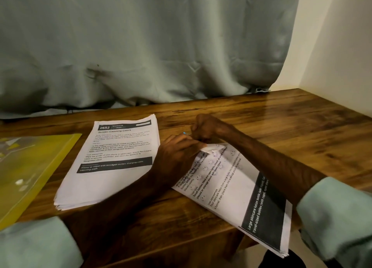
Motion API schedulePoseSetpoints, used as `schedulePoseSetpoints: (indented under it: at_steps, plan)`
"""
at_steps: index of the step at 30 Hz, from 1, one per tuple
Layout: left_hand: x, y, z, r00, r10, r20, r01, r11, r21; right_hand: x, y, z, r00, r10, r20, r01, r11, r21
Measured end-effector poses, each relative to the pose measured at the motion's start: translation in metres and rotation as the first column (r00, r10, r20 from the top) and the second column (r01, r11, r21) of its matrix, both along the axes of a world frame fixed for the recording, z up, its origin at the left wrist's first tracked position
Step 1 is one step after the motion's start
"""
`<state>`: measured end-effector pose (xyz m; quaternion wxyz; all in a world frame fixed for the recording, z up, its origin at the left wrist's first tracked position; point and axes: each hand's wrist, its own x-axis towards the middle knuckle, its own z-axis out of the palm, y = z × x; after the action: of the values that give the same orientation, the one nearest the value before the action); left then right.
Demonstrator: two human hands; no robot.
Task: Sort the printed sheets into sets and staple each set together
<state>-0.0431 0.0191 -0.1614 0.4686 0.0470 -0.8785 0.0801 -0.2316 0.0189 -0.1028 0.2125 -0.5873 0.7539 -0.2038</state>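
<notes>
Right hand is clenched at the far corner of the angled set of white printed sheets with a black band. The fist is curled round a small tool with a blue tip. Tool is mostly hidden; I read it as the stapler, can't confirm. Left hand has fingertips on that same corner. Pressing flat or pinching, can't tell.

Set lies diagonally on the brown wood-grain table, near end overhanging the front edge, right forearm crossing above it. Thick stack of white printed sheets headed "Screen Cleaning Check" sits just beside it on the left, not touching. Yellow plastic folder is further left.

Step, my read: stapling this set's corner. To do it well:
- Square the sheet edges at the corner before closing. Near end looks slightly fanned, so the far corner may be off too.
- Left fingertips clear of the tool's mouth, but close enough to stop the sheets sliding.
- Staple set in from both edges, not on the very tip.
- One firm squeeze, straight down against the table.
- Overhang could let the set pivot, so pin it down first.
</notes>
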Motion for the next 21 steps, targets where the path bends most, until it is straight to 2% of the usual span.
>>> schedulePoseSetpoints:
  at_steps: [4, 6, 7, 9, 11, 14, 16, 18, 21]
  plan:
    - [-0.002, -0.005, 0.0, 0.997, 0.052, -0.053, -0.048, 0.996, 0.074, -0.02, 0.002, 0.001, 0.994, -0.088, 0.067, 0.091, 0.994, -0.055]
    - [-0.004, -0.008, 0.002, 0.995, 0.08, -0.065, -0.071, 0.99, 0.125, -0.041, 0.008, -0.001, 0.967, -0.139, 0.215, 0.161, 0.983, -0.089]
    - [-0.006, -0.01, 0.004, 0.994, 0.085, -0.061, -0.074, 0.984, 0.163, -0.054, 0.013, -0.002, 0.923, -0.147, 0.357, 0.188, 0.979, -0.084]
    - [-0.007, -0.013, 0.011, 0.995, 0.096, -0.026, -0.087, 0.965, 0.249, -0.078, 0.021, -0.006, 0.736, -0.153, 0.66, 0.247, 0.968, -0.051]
    - [-0.01, -0.013, 0.024, 0.993, 0.117, 0.026, -0.119, 0.926, 0.359, -0.095, 0.029, -0.009, 0.563, -0.121, 0.818, 0.285, 0.957, -0.054]
    - [-0.018, -0.014, 0.048, 0.995, 0.034, 0.089, -0.081, 0.783, 0.616, -0.104, 0.038, -0.007, 0.331, -0.031, 0.943, 0.296, 0.953, -0.073]
    - [-0.028, -0.021, 0.062, 0.987, -0.022, 0.158, -0.101, 0.681, 0.725, -0.11, 0.042, -0.008, 0.208, 0.004, 0.978, 0.25, 0.967, -0.057]
    - [-0.036, -0.031, 0.07, 0.976, -0.056, 0.21, -0.135, 0.598, 0.79, -0.11, 0.043, -0.009, 0.154, 0.04, 0.987, 0.205, 0.976, -0.072]
    - [-0.05, -0.042, 0.071, 0.972, -0.112, 0.208, -0.13, 0.48, 0.868, -0.109, 0.042, -0.015, 0.197, 0.048, 0.979, 0.171, 0.982, -0.083]
